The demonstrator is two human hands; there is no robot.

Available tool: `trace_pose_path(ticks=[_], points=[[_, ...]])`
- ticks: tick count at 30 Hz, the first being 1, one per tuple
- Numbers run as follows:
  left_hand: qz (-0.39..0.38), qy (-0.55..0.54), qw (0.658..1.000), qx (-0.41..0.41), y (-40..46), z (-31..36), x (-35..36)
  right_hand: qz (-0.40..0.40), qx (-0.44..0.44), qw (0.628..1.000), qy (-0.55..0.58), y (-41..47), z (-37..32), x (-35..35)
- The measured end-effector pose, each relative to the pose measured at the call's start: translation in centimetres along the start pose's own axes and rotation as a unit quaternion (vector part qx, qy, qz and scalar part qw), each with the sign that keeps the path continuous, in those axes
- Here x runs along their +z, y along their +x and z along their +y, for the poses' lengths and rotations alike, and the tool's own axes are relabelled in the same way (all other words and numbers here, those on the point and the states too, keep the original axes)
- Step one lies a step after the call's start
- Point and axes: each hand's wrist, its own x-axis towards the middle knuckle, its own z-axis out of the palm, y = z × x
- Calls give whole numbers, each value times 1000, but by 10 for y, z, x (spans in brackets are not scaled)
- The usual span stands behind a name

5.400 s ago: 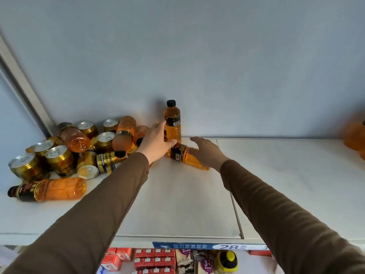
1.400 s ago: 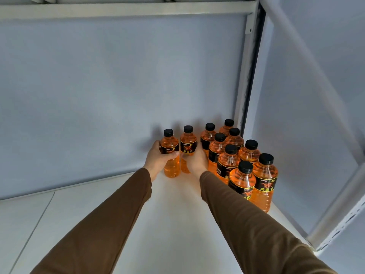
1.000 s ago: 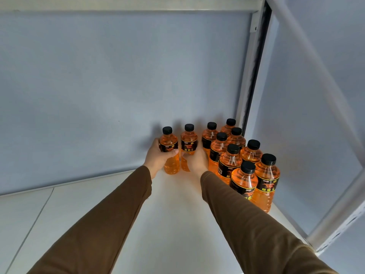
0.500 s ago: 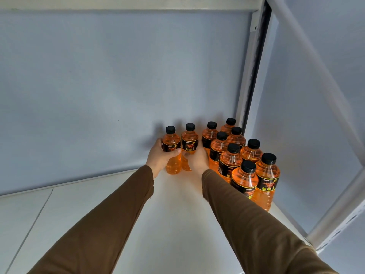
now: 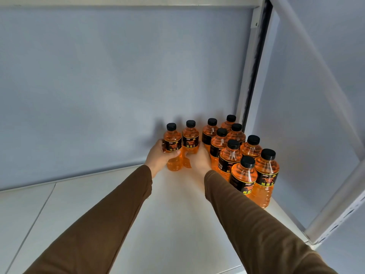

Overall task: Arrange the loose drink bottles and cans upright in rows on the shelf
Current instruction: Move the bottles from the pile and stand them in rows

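Two upright orange drink bottles with black caps stand side by side against the back wall of the white shelf [image 5: 173, 210]. My left hand [image 5: 159, 159] grips the left bottle [image 5: 173, 147], thumb across its front. My right hand [image 5: 198, 158] holds the right bottle [image 5: 190, 140] low on its body. Just to the right, several more upright orange bottles [image 5: 229, 155] stand in rows in the shelf's back right corner, the nearest one [image 5: 264, 175] at the front right.
A grey metal upright [image 5: 250, 76] marks the back right corner, and a slanted post [image 5: 335, 210] runs along the right edge. The pale blue back wall [image 5: 118, 76] stands behind the bottles. A seam [image 5: 35, 218] in the shelf lies at left.
Since 5.4 s ago my view and both hands have gone from the pile of cans and bottles at left to the right corner. Over the last second both held bottles slid slightly right, toward the rows.
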Motion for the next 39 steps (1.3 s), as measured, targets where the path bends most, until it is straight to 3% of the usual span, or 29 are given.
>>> trace_pose_path(ticks=[6, 11, 15, 21, 31, 39], points=[[-1, 143, 990, 12, -25, -9, -14, -3, -20, 1000, 12, -17, 0, -6], [-19, 363, 931, 36, -53, -21, -33, -15, -20, 999, 28, -28, -2, -10], [-29, 445, 894, 49, -72, -28, -49, -10, -34, 999, 5, -41, -9, -8], [-7, 479, 877, 43, -106, -39, -82, 50, -189, 976, -99, -81, -26, 12], [66, 489, 869, -29, -199, -67, -196, -156, -263, 942, -139, -153, -67, 125], [94, 502, 858, -62, -279, -105, -318, -221, -332, 892, -212, -240, -105, 240]])
